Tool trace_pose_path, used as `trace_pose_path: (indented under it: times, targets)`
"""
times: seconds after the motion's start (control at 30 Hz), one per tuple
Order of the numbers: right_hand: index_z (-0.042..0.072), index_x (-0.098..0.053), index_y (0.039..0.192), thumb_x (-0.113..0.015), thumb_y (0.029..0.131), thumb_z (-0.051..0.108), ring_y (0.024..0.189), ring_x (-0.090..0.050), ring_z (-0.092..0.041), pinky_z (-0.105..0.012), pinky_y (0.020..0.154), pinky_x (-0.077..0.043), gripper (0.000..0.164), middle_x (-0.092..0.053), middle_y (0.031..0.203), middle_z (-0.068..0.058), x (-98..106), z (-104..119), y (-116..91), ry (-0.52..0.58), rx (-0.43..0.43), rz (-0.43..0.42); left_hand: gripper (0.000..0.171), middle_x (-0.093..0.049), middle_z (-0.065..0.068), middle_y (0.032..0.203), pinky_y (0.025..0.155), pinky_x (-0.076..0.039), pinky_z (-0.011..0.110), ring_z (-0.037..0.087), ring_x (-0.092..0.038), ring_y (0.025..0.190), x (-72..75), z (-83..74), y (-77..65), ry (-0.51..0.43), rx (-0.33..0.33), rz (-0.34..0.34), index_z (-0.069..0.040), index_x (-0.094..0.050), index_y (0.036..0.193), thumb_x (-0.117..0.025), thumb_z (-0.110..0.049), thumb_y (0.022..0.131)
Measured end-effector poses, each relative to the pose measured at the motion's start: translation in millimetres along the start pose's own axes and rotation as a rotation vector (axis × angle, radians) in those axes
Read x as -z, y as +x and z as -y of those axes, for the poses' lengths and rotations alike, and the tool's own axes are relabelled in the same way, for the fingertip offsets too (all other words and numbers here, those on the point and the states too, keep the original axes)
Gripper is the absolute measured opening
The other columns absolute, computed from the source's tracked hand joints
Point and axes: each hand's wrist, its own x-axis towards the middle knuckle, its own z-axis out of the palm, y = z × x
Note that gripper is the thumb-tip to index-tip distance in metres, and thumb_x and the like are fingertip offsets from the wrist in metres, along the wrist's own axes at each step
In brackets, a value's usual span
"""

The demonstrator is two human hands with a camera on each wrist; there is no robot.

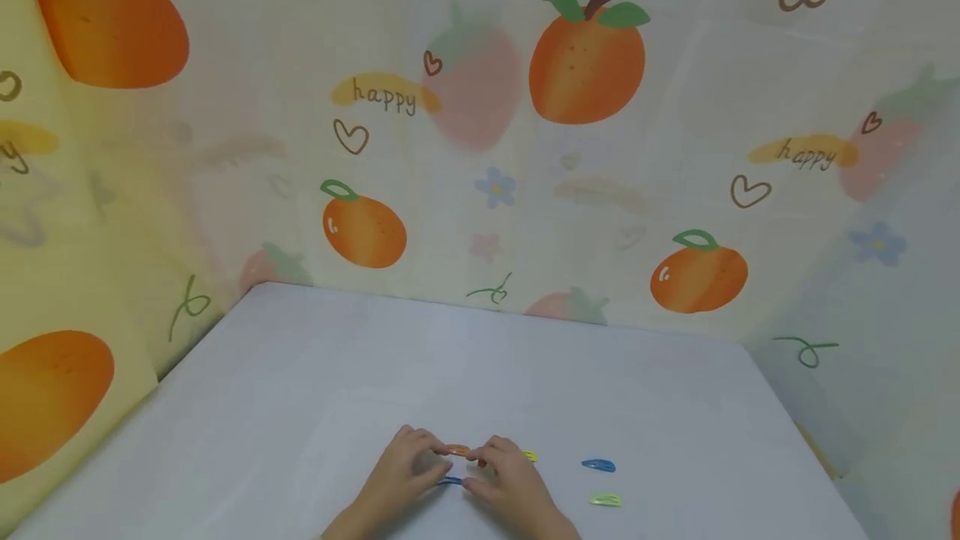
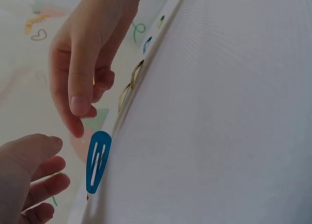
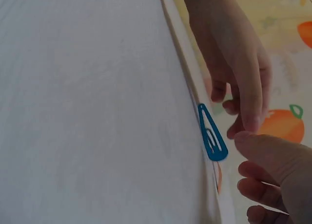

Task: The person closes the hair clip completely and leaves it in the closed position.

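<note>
An orange snap hair clip (image 1: 457,450) lies on the white table between the two hands, with a blue snap hair clip (image 1: 451,481) nearer the person. My left hand (image 1: 407,463) is at the left of both clips, index fingertip right at the orange clip's end and thumb beside the blue one. From the other side my right hand (image 1: 512,482) faces it, fingertips by the orange clip's right end and thumb at the blue clip's right end. Both hands have loosely bent fingers. In the wrist views the blue clip (image 2: 99,161) shows its slotted face, apart from the fingers.
Right of the hands lie a yellow clip (image 1: 530,457), partly hidden by the right hand, another blue clip (image 1: 598,465) and a light green clip (image 1: 606,500). The white table (image 1: 450,365) meets a fruit-patterned curtain (image 1: 480,215) at the back and sides.
</note>
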Motion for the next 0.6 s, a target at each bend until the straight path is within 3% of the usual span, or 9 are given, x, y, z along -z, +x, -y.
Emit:
trace_pose_path:
  times: [0.1, 0.27, 0.47, 0.6]
  targets:
    - [0.014, -0.059, 0.081, -0.058, 0.068, 0.033, 0.067, -0.040, -0.002, -0.018, 0.057, -0.036, 0.023, -0.043, 0.072, 0.013, -10.5, 4.1, 4.7, -0.014, 0.021, 0.026, 0.017, -0.051, -0.011, 0.079, 0.060, -0.033, 0.023, 0.008, -0.037, 0.071, 1.5, 0.7, -1.8, -0.013, -0.008, 0.022, -0.016, -0.056, 0.080, -0.059, -0.028, 0.069]
    - [0.019, -0.057, 0.068, -0.057, 0.070, 0.025, 0.065, -0.040, 0.000, -0.019, 0.059, -0.037, 0.006, -0.042, 0.068, 0.017, -22.4, 1.9, 1.9, 0.005, 0.007, -0.008, 0.023, -0.049, -0.013, 0.079, 0.060, -0.034, 0.023, 0.005, -0.035, 0.071, -1.6, 4.6, -5.4, 0.038, -0.025, 0.092, -0.019, -0.055, 0.078, -0.060, -0.037, 0.065]
    - [0.019, -0.055, 0.067, -0.056, 0.070, 0.018, 0.062, -0.039, 0.000, -0.017, 0.055, -0.036, 0.003, -0.042, 0.069, 0.016, -22.7, 1.0, -1.5, 0.045, 0.003, -0.089, 0.022, -0.044, -0.018, 0.080, 0.060, -0.032, 0.022, 0.003, -0.032, 0.070, -1.8, 4.6, -7.2, 0.134, 0.065, 0.165, -0.025, -0.057, 0.072, -0.060, -0.043, 0.061]
    - [0.020, -0.055, 0.068, -0.056, 0.071, 0.021, 0.060, -0.038, 0.000, -0.015, 0.053, -0.035, 0.003, -0.041, 0.068, 0.016, -24.3, 0.7, 0.7, 0.049, 0.004, -0.094, 0.021, -0.044, -0.018, 0.079, 0.060, -0.032, 0.021, 0.002, -0.031, 0.070, 1.1, 6.7, -8.1, 0.143, 0.087, 0.152, -0.026, -0.058, 0.070, -0.060, -0.044, 0.060]
